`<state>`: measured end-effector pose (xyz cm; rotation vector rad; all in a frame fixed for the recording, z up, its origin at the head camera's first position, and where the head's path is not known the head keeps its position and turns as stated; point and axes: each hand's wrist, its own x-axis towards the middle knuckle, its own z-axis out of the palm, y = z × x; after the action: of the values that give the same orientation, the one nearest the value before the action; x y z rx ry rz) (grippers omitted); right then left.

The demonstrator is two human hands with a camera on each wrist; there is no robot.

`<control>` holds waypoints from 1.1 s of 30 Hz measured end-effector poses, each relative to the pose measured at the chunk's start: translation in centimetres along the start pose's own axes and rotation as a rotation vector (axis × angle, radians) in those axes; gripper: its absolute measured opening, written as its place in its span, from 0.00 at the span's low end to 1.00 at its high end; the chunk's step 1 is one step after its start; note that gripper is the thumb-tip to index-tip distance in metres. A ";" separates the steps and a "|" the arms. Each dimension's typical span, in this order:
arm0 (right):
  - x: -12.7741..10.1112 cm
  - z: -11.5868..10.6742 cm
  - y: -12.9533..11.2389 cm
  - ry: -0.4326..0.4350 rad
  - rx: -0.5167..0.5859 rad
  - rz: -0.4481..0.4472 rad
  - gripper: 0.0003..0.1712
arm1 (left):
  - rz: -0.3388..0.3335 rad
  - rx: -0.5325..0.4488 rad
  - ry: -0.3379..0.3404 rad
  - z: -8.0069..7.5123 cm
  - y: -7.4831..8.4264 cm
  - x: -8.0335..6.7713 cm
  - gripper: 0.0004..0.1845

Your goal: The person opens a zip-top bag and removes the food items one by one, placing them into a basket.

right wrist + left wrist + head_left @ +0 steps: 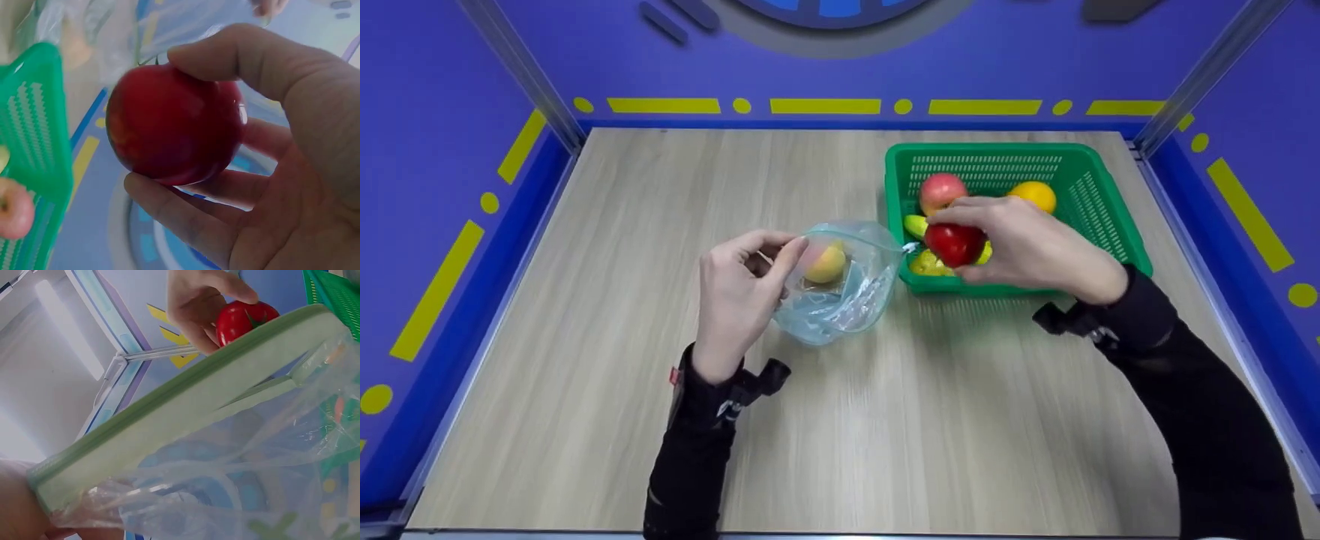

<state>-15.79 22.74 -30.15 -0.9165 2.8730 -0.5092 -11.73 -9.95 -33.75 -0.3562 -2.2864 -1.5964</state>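
Observation:
My left hand [742,296] pinches the left side of the rim of a clear plastic zip bag [866,300], whose mouth stands open. A yellowish, peach-like fruit [826,264] lies inside it. With curled fingers and thumb my right hand [1020,244] grips a glossy red tomato [954,244] over the near left corner of the green basket [1080,279]. Green leaves show on top of the tomato [242,320] in the left wrist view, just beyond the bag's green rim [185,388]. The right wrist view shows my thumb and fingers around the tomato [174,124].
Inside the basket are a pink-red apple [942,192], an orange [1035,196] and yellow-green fruit [928,264] partly hidden by the tomato and my right hand. The wooden table [660,187] is bounded by blue walls [840,75] at the back and sides.

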 end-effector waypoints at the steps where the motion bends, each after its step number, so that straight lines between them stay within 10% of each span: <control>1: 0.5 0.0 0.6 -0.004 0.001 0.003 0.35 | 0.000 0.001 0.001 0.0 0.0 0.0 0.07; 14: 6.5 2.9 6.9 -0.141 -0.009 0.089 0.33 | -0.010 0.001 0.006 0.0 0.0 0.0 0.07; 33: 9.7 5.6 9.3 -0.346 -0.018 0.169 0.37 | -0.019 0.007 0.007 0.0 0.0 0.0 0.07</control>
<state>-27.83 22.61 -38.39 -0.6768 2.6107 -0.2774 -11.73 -9.97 -33.74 -0.3280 -2.2960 -1.5960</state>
